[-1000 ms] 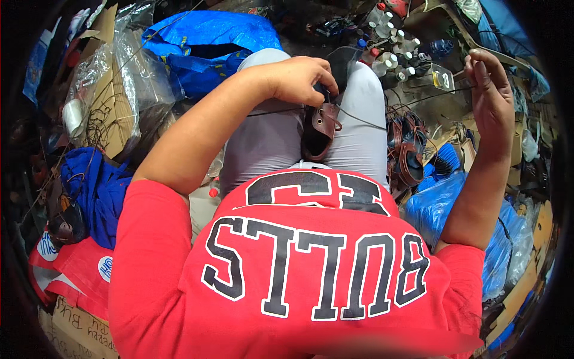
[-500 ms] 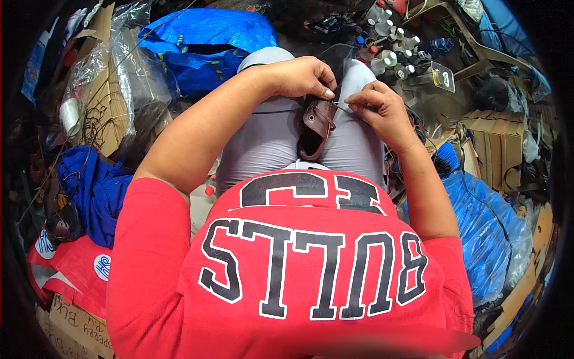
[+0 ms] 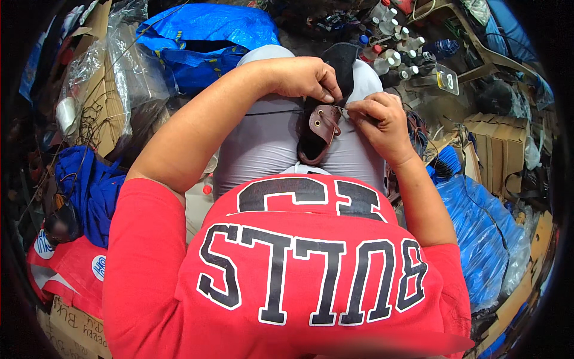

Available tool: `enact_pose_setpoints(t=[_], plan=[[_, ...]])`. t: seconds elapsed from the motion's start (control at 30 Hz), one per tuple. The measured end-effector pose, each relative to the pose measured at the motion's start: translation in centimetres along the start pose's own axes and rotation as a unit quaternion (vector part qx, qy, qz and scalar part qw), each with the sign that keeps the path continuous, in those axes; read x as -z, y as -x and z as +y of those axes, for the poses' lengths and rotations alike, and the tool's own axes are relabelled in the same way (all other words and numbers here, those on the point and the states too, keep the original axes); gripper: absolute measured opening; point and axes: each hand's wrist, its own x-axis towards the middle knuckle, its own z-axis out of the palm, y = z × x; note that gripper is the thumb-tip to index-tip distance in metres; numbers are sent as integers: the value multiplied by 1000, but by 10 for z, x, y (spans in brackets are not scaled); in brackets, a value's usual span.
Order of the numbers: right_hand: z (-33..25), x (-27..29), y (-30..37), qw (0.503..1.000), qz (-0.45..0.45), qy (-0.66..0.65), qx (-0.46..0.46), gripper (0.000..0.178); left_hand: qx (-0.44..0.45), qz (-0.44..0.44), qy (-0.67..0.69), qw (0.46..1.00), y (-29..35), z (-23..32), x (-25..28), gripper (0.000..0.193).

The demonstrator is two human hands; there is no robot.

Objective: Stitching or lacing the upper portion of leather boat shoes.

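Note:
A brown leather shoe (image 3: pixel 323 127) with metal eyelets and a lace loop rests between my grey-trousered thighs, its opening toward me. My left hand (image 3: pixel 311 79) is closed at the shoe's far end, thumb and curled fingers pinching its upper part; the fingertips partly cover that spot. On the other side, my right hand (image 3: pixel 382 124) is closed in a pinch beside the shoe's right edge. A thin, needle-like thing (image 3: pixel 342 109) runs from its fingertips toward the leather; it is too small to name surely.
Several small bottles (image 3: pixel 391 51) stand far right beside a clear plastic pack (image 3: pixel 447 79). A blue bag (image 3: pixel 209 30) lies far left, near clear plastic sheeting and cardboard. Blue cloth (image 3: pixel 92 191) is on the left; blue plastic (image 3: pixel 478 233) and cardboard (image 3: pixel 496 149) are on the right.
My right hand has shifted slightly down, fingers still pinched. The thin thing shows less between hand and shoe. The shoe has turned a little, exposing more of its eyelet flap.

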Motion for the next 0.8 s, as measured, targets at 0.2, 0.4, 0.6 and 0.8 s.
enact_pose_setpoints(t=[0.2,0.4,0.6,0.8], plan=[[-6,8,-1,998,-35,47,16,15,-6,-16,-80,997,1,14,2,23],[-20,21,-16,986,-135,91,19,18,34,-29,-88,995,1,19,1,24],[-50,28,-39,942,-233,235,61,16,-66,-4,-228,971,2,16,0,29],[-53,23,-49,915,-258,304,57,14,-62,49,-341,937,-23,29,8,14]])
